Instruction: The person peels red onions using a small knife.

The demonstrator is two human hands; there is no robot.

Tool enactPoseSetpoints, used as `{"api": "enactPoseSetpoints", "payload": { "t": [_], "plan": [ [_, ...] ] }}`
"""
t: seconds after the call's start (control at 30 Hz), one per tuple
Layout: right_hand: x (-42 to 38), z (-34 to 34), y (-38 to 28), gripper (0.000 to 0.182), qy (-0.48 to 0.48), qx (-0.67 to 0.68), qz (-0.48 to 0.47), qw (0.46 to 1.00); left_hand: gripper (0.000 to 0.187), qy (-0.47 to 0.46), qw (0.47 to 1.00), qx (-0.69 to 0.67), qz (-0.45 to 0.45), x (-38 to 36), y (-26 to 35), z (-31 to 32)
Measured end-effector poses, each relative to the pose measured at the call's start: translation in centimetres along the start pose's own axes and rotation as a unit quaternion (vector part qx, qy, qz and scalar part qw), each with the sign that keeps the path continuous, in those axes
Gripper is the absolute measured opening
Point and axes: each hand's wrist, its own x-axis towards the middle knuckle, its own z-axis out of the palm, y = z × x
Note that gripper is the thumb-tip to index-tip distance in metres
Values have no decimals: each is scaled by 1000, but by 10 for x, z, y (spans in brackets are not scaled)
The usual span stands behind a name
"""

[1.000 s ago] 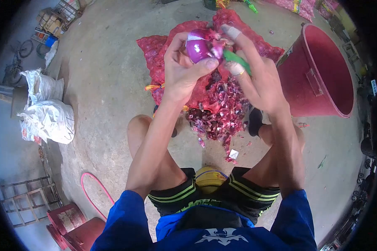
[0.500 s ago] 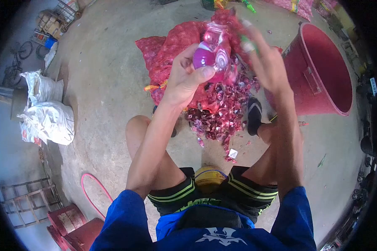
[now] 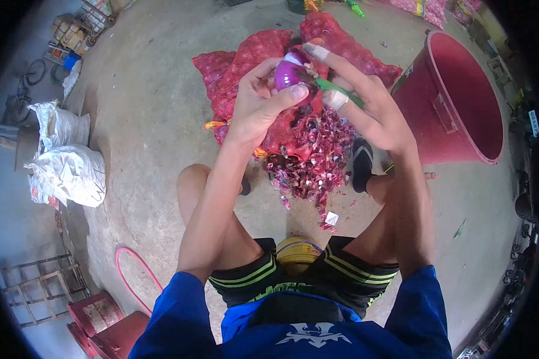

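Observation:
My left hand (image 3: pixel 254 107) has its fingers wrapped round a shiny purple onion (image 3: pixel 288 73). On the right, my right hand (image 3: pixel 374 107) grips a green-handled tool (image 3: pixel 348 94), probably a small knife, whose working end is hidden against the onion. White wraps cover some fingertips of my right hand, and its fingers reach to the onion's top and right side. Below both hands, a heap of purple onion skins (image 3: pixel 311 173) lies on the floor. Red mesh sacks of onions (image 3: pixel 254 54) lie behind the hands.
A large red tub (image 3: pixel 455 119) stands at the right. White sacks (image 3: pixel 72 170) are at the left. My feet flank the skins, and a yellow round object (image 3: pixel 298 251) is between my thighs. A pink hose (image 3: pixel 135 257) and red objects (image 3: pixel 111 326) lie lower left.
My right hand, blurred and raised off to the right before, has come in against the onion with the green-handled tool. The blurred reddish shapes near the onion no longer show.

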Motion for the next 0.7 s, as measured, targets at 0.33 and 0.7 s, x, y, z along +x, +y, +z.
{"api": "enactPoseSetpoints", "payload": {
  "t": [0.33, 0.7],
  "plan": [
    [5, -4, 26, 45, 87, -103, -54, 989, 56, -46, 997, 42, -43, -5, 2, 2],
    [6, 6, 19, 41, 92, -67, -62, 992, 64, 70, 969, -180, -152, 3, -10, 14]
  ]
}}
